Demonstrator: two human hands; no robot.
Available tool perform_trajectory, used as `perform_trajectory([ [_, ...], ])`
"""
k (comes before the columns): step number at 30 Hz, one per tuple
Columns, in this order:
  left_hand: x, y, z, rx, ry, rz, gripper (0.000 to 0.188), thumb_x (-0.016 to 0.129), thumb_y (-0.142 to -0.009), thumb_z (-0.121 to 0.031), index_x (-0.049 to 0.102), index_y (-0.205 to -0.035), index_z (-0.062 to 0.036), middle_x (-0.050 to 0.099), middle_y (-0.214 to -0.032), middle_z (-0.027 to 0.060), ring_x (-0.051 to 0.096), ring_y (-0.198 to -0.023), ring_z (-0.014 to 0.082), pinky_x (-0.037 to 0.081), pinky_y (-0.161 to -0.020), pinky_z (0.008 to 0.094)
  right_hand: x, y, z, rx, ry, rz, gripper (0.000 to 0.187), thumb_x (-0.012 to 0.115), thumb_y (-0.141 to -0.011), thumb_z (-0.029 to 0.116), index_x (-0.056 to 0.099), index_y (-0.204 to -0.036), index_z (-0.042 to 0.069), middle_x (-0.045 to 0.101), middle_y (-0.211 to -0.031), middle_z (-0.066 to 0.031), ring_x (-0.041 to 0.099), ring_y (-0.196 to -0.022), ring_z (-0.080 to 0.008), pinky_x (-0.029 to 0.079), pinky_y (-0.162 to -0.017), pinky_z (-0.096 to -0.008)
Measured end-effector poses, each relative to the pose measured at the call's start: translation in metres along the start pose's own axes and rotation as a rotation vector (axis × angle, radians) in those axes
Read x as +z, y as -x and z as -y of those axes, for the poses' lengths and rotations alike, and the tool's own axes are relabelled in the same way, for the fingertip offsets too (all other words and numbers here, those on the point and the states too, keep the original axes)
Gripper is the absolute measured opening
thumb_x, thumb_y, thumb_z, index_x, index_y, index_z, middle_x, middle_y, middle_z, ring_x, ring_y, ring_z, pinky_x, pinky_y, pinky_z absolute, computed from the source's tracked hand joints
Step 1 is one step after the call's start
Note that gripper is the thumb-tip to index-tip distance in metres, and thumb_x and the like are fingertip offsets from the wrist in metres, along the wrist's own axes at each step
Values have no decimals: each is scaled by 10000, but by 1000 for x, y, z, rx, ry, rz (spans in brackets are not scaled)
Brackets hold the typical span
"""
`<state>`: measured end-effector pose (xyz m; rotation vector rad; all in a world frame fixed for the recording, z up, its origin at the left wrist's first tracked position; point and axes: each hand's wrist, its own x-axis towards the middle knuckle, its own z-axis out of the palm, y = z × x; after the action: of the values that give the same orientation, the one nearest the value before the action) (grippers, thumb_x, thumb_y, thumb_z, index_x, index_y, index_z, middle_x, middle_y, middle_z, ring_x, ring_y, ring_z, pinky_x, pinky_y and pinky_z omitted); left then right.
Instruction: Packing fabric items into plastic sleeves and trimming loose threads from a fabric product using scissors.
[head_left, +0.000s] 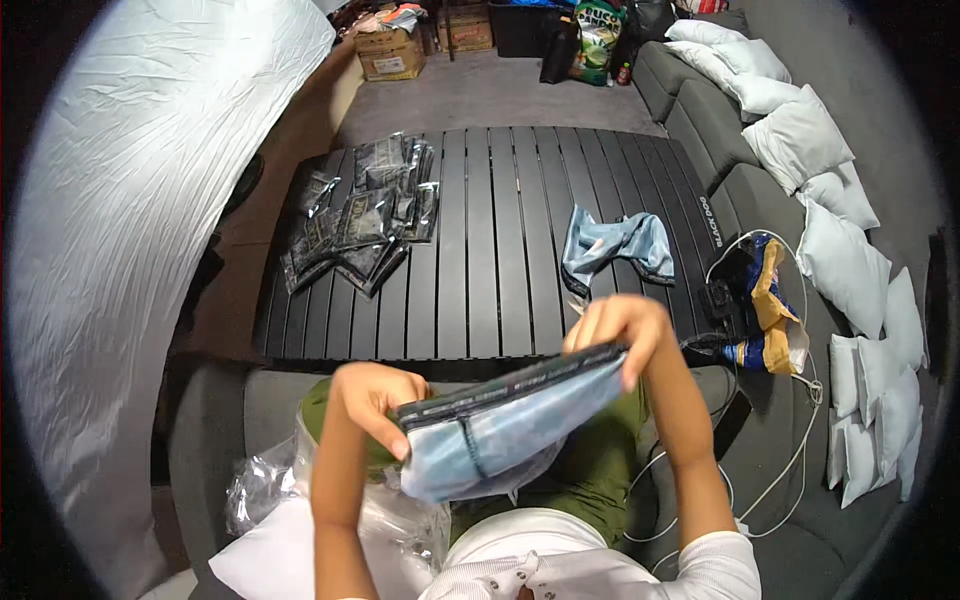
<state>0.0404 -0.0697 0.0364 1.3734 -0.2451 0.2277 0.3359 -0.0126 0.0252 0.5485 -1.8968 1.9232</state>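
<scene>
A pair of light blue boxer briefs (pixel 515 430) with a wide black waistband is stretched sideways above my lap. My left hand (pixel 375 400) pinches one end of the waistband between thumb and fingers. At the other end, my right hand (pixel 625 330) grips the band, higher than the left. Just beyond it, a second light blue garment with black edging (pixel 620 245) lies crumpled on the black slatted table (pixel 480 250). A small pale pointed thing beside my right hand is partly hidden. Flat black packets in clear plastic (pixel 365 215) are piled on the table's left side.
Clear plastic wrapping (pixel 270 490) and a white cushion lie by my left side. To the right are a blue and yellow bag (pixel 775 310), white cables (pixel 805 440) and a grey sofa with several white pillows (pixel 800 135). Cardboard boxes (pixel 390 55) stand at the back; white sheeting (pixel 150 200) hangs left.
</scene>
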Motion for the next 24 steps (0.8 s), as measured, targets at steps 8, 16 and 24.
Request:
perform_trajectory([
  [8, -26, -26, -114, -1019, -1075, -614, 535, 598, -751, -496, 584, -932, 7, 596, -704, 111, 563, -617, 189, 445, -585, 300, -47, -80, 81, 335, 1185, -477, 169, 649, -741, 155, 609, -757, -9, 614, -829, -111, 504, -1020, -236, 390, -844, -338],
  [16, -38, -64, -130, -165, -283, -1152, 414, 456, -888, -401, 590, -931, -11, 594, -790, 2, 557, -678, 71, 466, -621, 227, -42, -65, 44, 47, 912, -1057, 367, 477, -867, 326, 511, -1086, 34, 499, -1156, -103, 430, -1121, -188, 290, -966, -302],
  [24, -30, -84, -148, 116, -56, -1422, 297, 502, -872, -326, 597, -920, -49, 611, -753, 36, 601, -620, 120, 511, -603, 248, 104, 105, -160, 679, -126, -1706, 474, 381, -890, 475, 529, -1102, 78, 552, -1047, -69, 512, -973, -163, 413, -831, -333],
])
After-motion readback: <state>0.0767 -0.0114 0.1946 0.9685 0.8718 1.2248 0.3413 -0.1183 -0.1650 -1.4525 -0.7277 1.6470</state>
